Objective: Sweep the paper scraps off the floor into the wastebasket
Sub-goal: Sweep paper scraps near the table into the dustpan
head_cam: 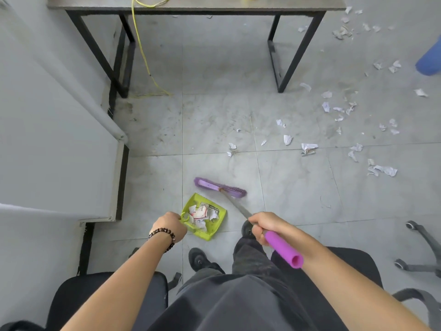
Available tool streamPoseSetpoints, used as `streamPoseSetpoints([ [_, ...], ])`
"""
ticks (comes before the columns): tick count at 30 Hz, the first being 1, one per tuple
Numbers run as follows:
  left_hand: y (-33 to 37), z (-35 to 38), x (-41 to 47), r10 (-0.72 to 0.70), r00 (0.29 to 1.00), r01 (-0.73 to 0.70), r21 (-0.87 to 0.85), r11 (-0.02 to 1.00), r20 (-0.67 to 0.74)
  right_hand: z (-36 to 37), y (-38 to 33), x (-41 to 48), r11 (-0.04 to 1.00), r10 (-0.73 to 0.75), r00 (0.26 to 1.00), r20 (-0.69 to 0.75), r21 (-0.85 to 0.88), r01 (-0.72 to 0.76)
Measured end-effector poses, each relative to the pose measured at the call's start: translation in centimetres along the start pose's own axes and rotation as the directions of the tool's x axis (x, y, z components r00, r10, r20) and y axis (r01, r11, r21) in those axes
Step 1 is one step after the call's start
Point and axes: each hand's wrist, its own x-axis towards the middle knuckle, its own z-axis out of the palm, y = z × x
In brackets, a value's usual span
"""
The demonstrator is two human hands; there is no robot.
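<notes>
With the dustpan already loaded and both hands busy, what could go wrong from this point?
1. The green dustpan is piled with crumpled paper; tipped by the left hand, the pile could spill back onto the floor.
2. Many paper scraps lie far to the right of the purple broom head, so some may be missed.
3. The office chair base at the right could snag the broom's swing.

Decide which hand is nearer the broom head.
Right. The right hand grips the broom handle, just below and right of the broom head; the left hand holds the dustpan, farther left.
</notes>
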Motion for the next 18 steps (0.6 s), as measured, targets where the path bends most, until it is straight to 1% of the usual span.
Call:
streamPoseSetpoints([
  [2, 0.2, 0.0, 0.0, 0.011, 1.000, -0.011, 0.006, 1.000, 0.009, -1.4, -0.6, -1.6, 0.970, 0.048, 0.995, 0.083, 0.233, -0.067],
  [4, 0.6, 0.0, -0.2, 0.021, 1.000, -0.021, 0.007, 1.000, 0.019, -2.8, -1.3, -2.8, 0.890, 0.027, 0.985, 0.173, 0.444, -0.102],
  [5, 0.8, -0.1, -0.2, 0.025, 1.000, -0.025, 0.008, 1.000, 0.018, -3.4, -1.6, -3.1, 0.846, 0.008, 0.976, 0.215, 0.519, -0.122],
  [7, 1.1, -0.6, -0.2, 0.026, 1.000, -0.027, 0.010, 1.000, 0.009, -3.9, -1.9, -3.4, 0.792, -0.014, 0.962, 0.274, 0.590, -0.157],
  [9, 1.5, -1.2, 0.2, 0.036, 0.999, -0.036, 0.017, 0.999, 0.000, -3.6, -2.3, -3.2, 0.789, -0.045, 0.960, 0.278, 0.599, -0.137],
  [12, 2.2, -2.2, 0.9, 0.045, 0.999, -0.045, 0.029, 0.999, -0.011, -2.5, -3.3, -3.5, 0.841, -0.073, 0.972, 0.224, 0.538, -0.061],
  [18, 5.2, -2.9, 2.6, 0.050, 0.998, -0.051, -0.009, 0.999, -0.031, -4.0, -6.1, -3.8, 0.936, -0.135, 0.990, 0.032, 0.333, 0.117],
])
